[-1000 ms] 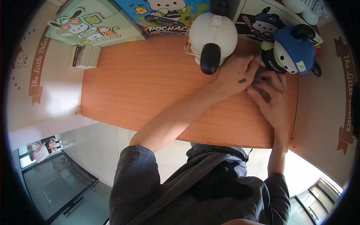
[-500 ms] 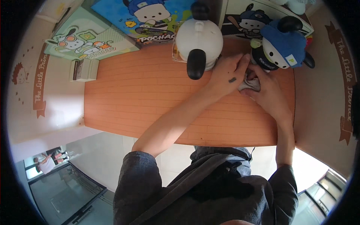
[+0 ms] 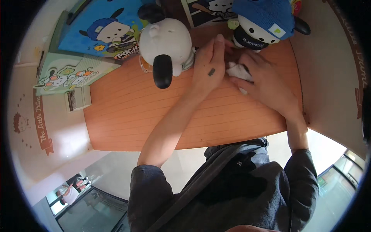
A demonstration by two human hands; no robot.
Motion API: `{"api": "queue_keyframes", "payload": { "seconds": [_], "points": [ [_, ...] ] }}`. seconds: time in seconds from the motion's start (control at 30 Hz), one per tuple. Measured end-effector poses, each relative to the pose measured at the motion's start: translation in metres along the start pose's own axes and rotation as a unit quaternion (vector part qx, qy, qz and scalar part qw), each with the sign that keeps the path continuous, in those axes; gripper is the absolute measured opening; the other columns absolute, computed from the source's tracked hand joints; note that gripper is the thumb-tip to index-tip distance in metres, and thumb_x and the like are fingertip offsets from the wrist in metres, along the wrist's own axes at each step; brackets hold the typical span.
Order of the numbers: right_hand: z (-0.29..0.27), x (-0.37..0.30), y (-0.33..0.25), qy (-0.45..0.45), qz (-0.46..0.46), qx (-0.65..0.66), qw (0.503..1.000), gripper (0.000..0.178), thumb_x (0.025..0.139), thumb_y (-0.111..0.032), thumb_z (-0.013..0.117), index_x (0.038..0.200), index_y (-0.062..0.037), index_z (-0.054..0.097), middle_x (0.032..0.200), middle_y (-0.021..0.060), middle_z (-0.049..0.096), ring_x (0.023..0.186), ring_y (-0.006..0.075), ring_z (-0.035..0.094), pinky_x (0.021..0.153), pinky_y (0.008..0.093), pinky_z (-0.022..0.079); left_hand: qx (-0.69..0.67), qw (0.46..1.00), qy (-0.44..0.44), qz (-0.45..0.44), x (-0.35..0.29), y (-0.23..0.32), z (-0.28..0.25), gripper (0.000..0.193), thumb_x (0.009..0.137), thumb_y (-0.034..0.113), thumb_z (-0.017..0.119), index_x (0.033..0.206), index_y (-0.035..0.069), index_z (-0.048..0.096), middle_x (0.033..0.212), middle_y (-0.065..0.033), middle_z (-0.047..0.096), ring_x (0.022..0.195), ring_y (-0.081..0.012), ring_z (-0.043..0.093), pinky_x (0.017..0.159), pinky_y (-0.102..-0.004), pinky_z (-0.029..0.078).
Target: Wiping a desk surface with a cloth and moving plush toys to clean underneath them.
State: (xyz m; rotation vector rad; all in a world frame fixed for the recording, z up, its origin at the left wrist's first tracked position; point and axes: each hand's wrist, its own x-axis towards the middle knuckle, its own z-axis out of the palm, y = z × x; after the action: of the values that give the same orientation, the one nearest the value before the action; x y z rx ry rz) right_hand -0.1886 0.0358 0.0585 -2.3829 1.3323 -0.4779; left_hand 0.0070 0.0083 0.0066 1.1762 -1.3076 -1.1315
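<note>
Visibly between hands, white cloth

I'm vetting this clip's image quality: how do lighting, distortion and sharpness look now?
Head view: black rim around the picture, the shelf's front edge bowed by the lens; head view: glare on the left wall and bright floor at lower right; head view: the white cloth in the right hand looks soft, its texture unclear.
</note>
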Motion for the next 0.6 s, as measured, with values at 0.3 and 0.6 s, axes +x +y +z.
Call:
{"api": "queue_keyframes", "payload": {
  "seconds": [0.3,0.6],
  "points": [
    [-0.012,0.000,0.004,0.014,0.037,-0.094,0.995,0.035,0.099,-0.030,0.074,0.127,-0.0124,0.067,0.113,0.0125,0.080,0.098,0.0359,0.075,0.082,0.0457,0.057,-0.023,1.000,-0.010,-0.016,-0.001,0.002,0.000,0.052,0.123,0.038,0.044,0.110,0.000,0.076,0.091,-0.0054,0.076,0.075,-0.0132,0.062,0.070,-0.0258,0.050],
    [0.000,0.000,0.004,0.048,0.030,-0.167,0.984,0.033,0.097,-0.025,0.074,0.127,-0.0149,0.067,0.120,0.0086,0.078,0.096,0.0335,0.076,0.074,0.0439,0.058,0.032,0.999,0.001,-0.011,-0.003,0.006,0.001,0.050,0.121,0.036,0.049,0.097,0.002,0.076,0.081,-0.0039,0.072,0.069,-0.0132,0.057,0.065,-0.0258,0.046]
  ]
}}
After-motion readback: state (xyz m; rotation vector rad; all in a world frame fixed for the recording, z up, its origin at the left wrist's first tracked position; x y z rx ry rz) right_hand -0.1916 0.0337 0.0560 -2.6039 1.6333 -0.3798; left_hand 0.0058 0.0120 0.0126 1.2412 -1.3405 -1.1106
